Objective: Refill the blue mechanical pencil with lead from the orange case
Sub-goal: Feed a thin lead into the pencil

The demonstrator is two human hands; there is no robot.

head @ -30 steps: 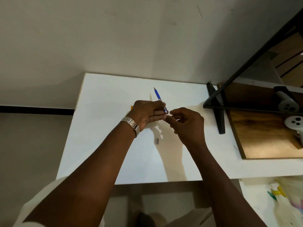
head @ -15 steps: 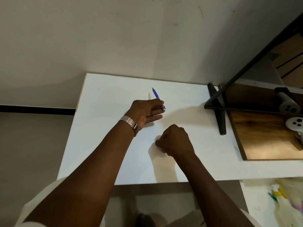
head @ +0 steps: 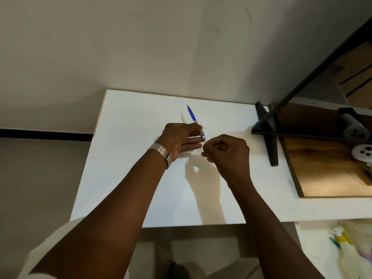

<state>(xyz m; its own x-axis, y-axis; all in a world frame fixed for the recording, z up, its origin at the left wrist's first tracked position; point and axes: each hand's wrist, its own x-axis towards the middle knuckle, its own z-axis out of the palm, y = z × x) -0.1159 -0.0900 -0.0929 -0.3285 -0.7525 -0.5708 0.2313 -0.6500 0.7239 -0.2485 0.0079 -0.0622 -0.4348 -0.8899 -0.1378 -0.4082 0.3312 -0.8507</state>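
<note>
Two forearms enter from the near edge of the white table (head: 124,190) and meet over its middle. Bare white surface lies open between the near edge and the hands, and more along the left edge up to the far-left corner.

Right hand (head: 227,152): closed in a loose fist, fingertips pinched on a very small item, too small to identify, held just beside the pencil's rear end.

Left hand (head: 181,137): metal-link wristwatch (head: 162,153) at the wrist; lower fingers stretched flat toward the right, upper fingers gripping the blue mechanical pencil (head: 192,116) near its rear end. Pencil tilted, tip pointing toward the far edge, barrel clear of the surface beyond the hand.

Orange case: not visible in this view.

Right edge of table: black metal frame (head: 269,135), its foot lying on the surface near the far-right corner; a wooden board (head: 322,168) beside it, carrying white cylindrical objects (head: 362,153) at the picture's margin. Open white strip separates the right hand from the frame foot.

Far edge: meets a plain wall (head: 161,47).
</note>
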